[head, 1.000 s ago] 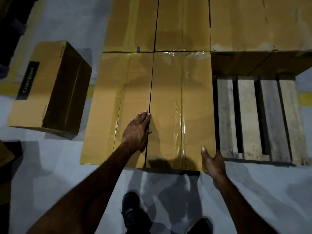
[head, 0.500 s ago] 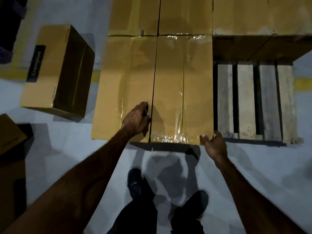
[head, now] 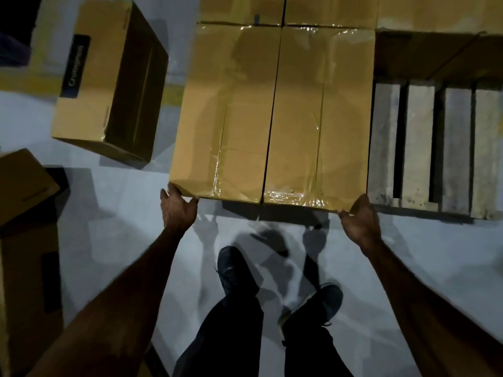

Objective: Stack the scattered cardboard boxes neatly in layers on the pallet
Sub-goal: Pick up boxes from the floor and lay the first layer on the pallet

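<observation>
Stacking partly done: two taped boxes sit side by side on the pallet, more behind, bare slats at right. Left hand and right hand touch their near corners, fingers loose, gripping nothing. Loose box on the floor (another at left) not yet stacked; contents unseen.

Tan cardboard boxes under glossy clear tape, grey weathered pallet slats — pale grey floor, yellow stripe.
</observation>
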